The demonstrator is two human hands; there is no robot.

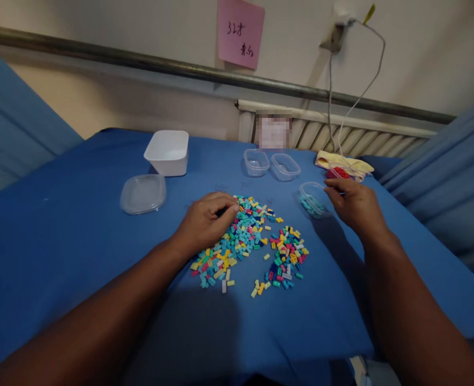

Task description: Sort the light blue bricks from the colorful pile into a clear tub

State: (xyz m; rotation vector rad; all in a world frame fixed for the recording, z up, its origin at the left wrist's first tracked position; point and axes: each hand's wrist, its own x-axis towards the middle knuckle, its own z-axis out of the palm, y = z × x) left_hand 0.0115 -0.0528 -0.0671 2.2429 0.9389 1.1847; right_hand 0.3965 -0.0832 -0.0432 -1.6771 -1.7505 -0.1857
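Small toy building bricks in teal, yellow, pink, green and blue lie in a large loose pile (245, 230), with a smaller cluster (287, 252) to its right. My left hand (208, 222) rests at the pile's left side, thumb and forefinger drawn together; whatever is at its fingertips is hidden. Over to the right, my right hand (355, 206) is closed in a pinch beside the rim of a clear tub (321, 210) of teal bricks. Anything in that pinch is too small to make out. Behind this hand sits a tub of red bricks (337, 172).
Two clear tubs (256, 163) stand toward the back of the blue-covered table (80, 241). A white bowl (167, 155) and a clear lid (143, 194) are at the left. A yellow cloth (349, 163) lies by the radiator (365, 138), below a hanging cable (376, 75).
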